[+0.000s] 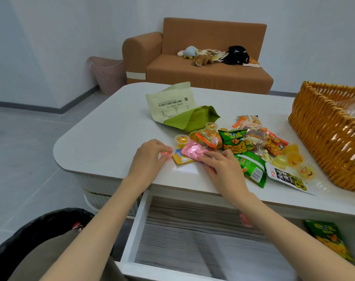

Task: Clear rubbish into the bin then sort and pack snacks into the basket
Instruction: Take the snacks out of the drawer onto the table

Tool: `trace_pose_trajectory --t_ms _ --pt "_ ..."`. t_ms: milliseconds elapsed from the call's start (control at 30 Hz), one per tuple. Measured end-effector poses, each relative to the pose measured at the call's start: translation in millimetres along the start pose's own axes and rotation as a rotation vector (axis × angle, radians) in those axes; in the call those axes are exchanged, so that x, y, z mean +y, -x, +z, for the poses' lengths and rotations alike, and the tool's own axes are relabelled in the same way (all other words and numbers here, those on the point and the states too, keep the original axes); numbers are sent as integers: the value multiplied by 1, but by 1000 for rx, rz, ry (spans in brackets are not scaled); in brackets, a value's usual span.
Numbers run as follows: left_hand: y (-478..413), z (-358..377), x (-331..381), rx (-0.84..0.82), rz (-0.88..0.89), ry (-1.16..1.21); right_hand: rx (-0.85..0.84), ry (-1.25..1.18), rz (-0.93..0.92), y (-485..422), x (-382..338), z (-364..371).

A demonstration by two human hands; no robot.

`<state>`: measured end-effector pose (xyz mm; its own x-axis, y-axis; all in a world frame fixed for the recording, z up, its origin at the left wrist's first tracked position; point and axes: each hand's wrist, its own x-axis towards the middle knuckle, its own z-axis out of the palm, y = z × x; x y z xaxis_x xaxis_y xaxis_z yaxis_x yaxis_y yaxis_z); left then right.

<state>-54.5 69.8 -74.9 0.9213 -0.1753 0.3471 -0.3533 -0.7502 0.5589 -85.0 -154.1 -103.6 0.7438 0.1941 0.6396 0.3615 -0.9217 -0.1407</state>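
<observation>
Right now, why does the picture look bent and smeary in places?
Head view: the wide lens bows the table edge and the walls; the open drawer floor is smeared with blur; soft, even light gives faint shadows, with a pale glare patch on the tabletop between the hands.

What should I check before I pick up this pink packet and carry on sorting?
Bin open and close by: ok.
Left hand free: not ok, it pinches a small pink item.
Right hand touching the pink packet: ok.
Room in the basket: cannot tell, inside mostly hidden.
Drawer shut: not ok, it stands open.
</observation>
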Motion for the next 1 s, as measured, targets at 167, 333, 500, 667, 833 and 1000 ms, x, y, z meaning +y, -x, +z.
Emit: trace_pose_trajectory --t_ms 167,333,500,667,833,1000 --pt "-8 7 0 35 -34 40 -67 -9 80 -17 8 8" --pt "-6 4 5 10 -10 -122 -229 -50 92 -16 12 -2" --pt "16 0 33 33 91 -151 -138 -139 8 19 11 -47" --pt "61 19 74 19 330 -128 -246 -60 -134 85 28 -101" --pt "92 54 102 -348 440 -92 -572 -68 -24 138 73 -132" --pt "96 105 116 -706 382 -176 -883 -63 235 160 129 -132"
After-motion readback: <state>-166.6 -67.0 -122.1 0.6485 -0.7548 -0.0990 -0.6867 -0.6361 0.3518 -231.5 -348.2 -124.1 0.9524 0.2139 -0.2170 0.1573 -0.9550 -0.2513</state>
